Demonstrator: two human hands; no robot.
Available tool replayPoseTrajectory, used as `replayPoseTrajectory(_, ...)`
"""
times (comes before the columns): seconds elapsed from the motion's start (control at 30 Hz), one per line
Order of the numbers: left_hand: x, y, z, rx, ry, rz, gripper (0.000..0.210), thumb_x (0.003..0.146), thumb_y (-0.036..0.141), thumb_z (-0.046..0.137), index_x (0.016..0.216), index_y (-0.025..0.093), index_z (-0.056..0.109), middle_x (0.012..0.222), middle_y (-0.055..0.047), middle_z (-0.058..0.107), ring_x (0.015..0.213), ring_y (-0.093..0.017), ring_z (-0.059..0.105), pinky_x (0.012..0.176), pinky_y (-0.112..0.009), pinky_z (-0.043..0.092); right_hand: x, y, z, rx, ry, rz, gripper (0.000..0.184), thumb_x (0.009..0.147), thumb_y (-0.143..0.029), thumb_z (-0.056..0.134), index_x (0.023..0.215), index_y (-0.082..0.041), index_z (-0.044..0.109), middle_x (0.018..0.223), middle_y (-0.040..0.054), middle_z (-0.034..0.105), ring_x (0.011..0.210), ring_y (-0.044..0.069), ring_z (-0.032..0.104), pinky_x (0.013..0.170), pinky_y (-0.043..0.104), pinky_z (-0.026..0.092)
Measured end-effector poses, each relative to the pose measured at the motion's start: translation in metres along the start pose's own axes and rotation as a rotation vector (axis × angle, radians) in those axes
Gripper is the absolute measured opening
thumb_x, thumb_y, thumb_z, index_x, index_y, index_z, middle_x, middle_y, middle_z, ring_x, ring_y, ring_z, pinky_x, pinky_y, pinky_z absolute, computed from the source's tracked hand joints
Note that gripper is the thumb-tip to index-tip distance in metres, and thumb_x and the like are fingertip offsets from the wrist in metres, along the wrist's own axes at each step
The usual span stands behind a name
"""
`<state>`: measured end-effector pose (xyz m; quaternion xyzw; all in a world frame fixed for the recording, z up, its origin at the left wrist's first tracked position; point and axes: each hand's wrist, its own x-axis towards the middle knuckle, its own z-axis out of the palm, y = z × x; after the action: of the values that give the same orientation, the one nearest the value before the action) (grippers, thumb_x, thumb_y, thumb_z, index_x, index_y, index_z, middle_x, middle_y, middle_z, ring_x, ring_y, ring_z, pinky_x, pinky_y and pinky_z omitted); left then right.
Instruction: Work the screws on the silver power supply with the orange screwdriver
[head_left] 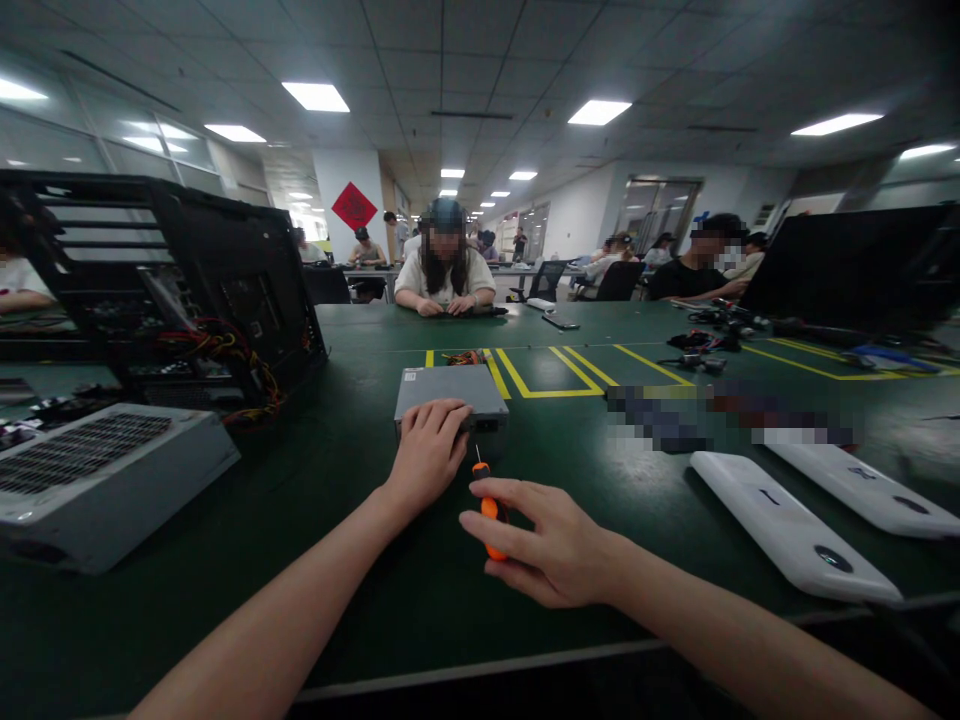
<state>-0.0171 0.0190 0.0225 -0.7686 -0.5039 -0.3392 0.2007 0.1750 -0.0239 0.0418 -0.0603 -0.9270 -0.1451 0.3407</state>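
A grey computer power supply unit (442, 385) lies on the green table with its socket side facing me. My left hand (431, 440) grips its near left part, fingers bent over the top and the near face. In my right hand (544, 540) is a screwdriver (491, 510) with an orange and black handle, held between thumb and fingers. Its thin shaft points up and away, with the tip close to the near face of the unit. Whether the tip touches a screw is too small to tell.
A black computer case (225, 290) with loose cables stands at the left, behind a larger grey power supply (112, 480). Two white devices (787, 520) lie at the right, below a dark monitor (855, 265). Across the table sits a person (446, 275).
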Motion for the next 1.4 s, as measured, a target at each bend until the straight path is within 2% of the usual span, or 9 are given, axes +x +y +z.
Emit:
replayPoseTrajectory(0.2,0.000,0.000,0.000,-0.008,-0.002,-0.005,0.029,0.082,0.020,0.047,0.110,0.020,0.051,0.113,-0.006,0.057,0.105,-0.021,0.048,0.087,-0.039,0.032,-0.004,0.002,0.007,0.018,0.164,0.082,0.021,0.083,-0.034,0.052,0.092,-0.016,0.043,0.095,0.0136,0.061,0.079,0.017,0.062,0.061,0.025,0.051)
replayPoseTrajectory(0.43,0.001,0.001,0.000,-0.009,-0.001,-0.022,0.028,0.081,0.019,0.048,0.109,0.021,0.052,0.112,-0.005,0.057,0.103,-0.021,0.048,0.087,-0.038,0.031,-0.005,0.003,0.000,0.061,0.040,0.059,0.027,0.088,-0.026,0.041,0.113,-0.016,0.044,0.110,0.0167,0.052,0.094,0.019,0.057,0.067,0.028,0.051)
replayPoseTrajectory(0.5,0.001,0.002,-0.001,-0.013,-0.004,-0.020,0.029,0.081,0.019,0.047,0.109,0.021,0.052,0.112,-0.005,0.057,0.103,-0.021,0.048,0.087,-0.038,0.031,-0.006,0.003,0.001,0.049,0.103,0.064,0.024,0.085,-0.027,0.048,0.106,-0.016,0.045,0.106,0.0153,0.055,0.091,0.019,0.059,0.068,0.028,0.051)
replayPoseTrajectory(0.63,0.001,0.002,-0.002,-0.014,-0.015,-0.014,0.030,0.082,0.018,0.046,0.111,0.021,0.051,0.113,-0.006,0.057,0.104,-0.022,0.048,0.087,-0.039,0.031,-0.009,0.005,0.005,0.169,0.239,0.189,0.029,0.080,-0.027,0.058,0.101,-0.017,0.040,0.097,0.0113,0.060,0.086,0.017,0.061,0.068,0.028,0.052)
replayPoseTrajectory(0.83,0.000,0.001,0.000,-0.013,-0.015,-0.021,0.030,0.081,0.018,0.046,0.110,0.021,0.051,0.113,-0.006,0.057,0.105,-0.022,0.048,0.087,-0.039,0.031,-0.009,0.007,0.000,0.287,0.112,0.163,0.033,0.087,-0.023,0.042,0.119,-0.014,0.039,0.113,0.0156,0.050,0.095,0.018,0.057,0.075,0.032,0.051)
replayPoseTrajectory(1.03,0.000,0.000,0.000,-0.011,-0.022,-0.018,0.030,0.081,0.019,0.046,0.110,0.021,0.051,0.114,-0.006,0.057,0.104,-0.022,0.048,0.087,-0.039,0.031,-0.008,0.012,0.001,0.282,0.321,0.281,0.027,0.080,-0.028,0.059,0.099,-0.020,0.042,0.098,0.0083,0.059,0.087,0.017,0.060,0.070,0.028,0.050)
replayPoseTrajectory(1.13,0.000,0.000,0.001,-0.012,-0.023,-0.024,0.030,0.081,0.019,0.046,0.110,0.021,0.051,0.114,-0.006,0.057,0.105,-0.022,0.047,0.087,-0.039,0.031,-0.009,0.011,0.001,0.303,0.270,0.279,0.028,0.082,-0.030,0.054,0.103,-0.018,0.041,0.099,0.0104,0.058,0.090,0.018,0.060,0.072,0.030,0.051)
replayPoseTrajectory(1.27,0.000,0.001,0.001,-0.016,-0.015,-0.029,0.030,0.081,0.019,0.046,0.111,0.021,0.051,0.114,-0.006,0.056,0.105,-0.022,0.047,0.089,-0.039,0.031,-0.007,0.005,0.000,0.161,0.083,0.118,0.030,0.086,-0.028,0.045,0.112,-0.014,0.045,0.109,0.0163,0.054,0.095,0.020,0.058,0.072,0.031,0.051)
replayPoseTrajectory(1.4,0.000,0.001,0.001,-0.017,-0.016,-0.027,0.031,0.081,0.018,0.047,0.111,0.021,0.051,0.115,-0.006,0.056,0.106,-0.022,0.047,0.089,-0.039,0.031,-0.006,0.002,0.007,0.090,0.117,0.079,0.029,0.083,-0.036,0.054,0.101,-0.015,0.046,0.104,0.0140,0.060,0.085,0.019,0.063,0.067,0.028,0.052)
